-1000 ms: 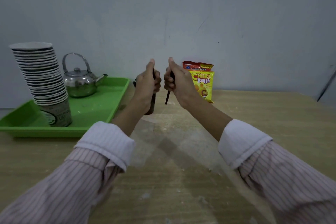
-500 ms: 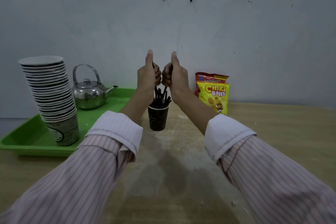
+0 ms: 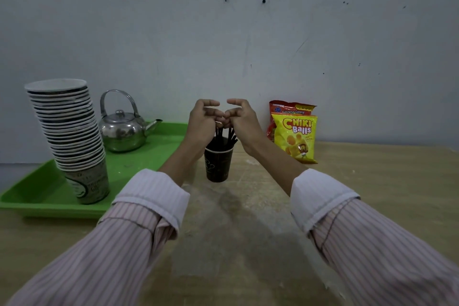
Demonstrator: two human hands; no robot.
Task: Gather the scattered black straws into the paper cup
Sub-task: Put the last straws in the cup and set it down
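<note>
A dark paper cup (image 3: 218, 164) stands upright on the wooden table (image 3: 372, 181), at the middle near the wall. Several black straws (image 3: 221, 137) stand in it, leaning apart above the rim. My left hand (image 3: 202, 119) and my right hand (image 3: 242, 119) hover side by side just above the cup. Their fingers curl down onto the straw tops and nearly meet in the middle. Both thumbs stick out, apart from the fingers, and hold nothing. The straw tips are hidden behind my fingers. No loose straw shows on the table.
A green tray (image 3: 139, 169) lies at the left with a tall leaning stack of paper cups (image 3: 72, 141) and a steel kettle (image 3: 123, 129). Two snack bags (image 3: 295, 136) lean on the wall right of the cup.
Both hands came down from fists with thumbs up, gripping straws, to loosened fingers over the cup. The straws now stand in the cup. The camera has tilted up.
</note>
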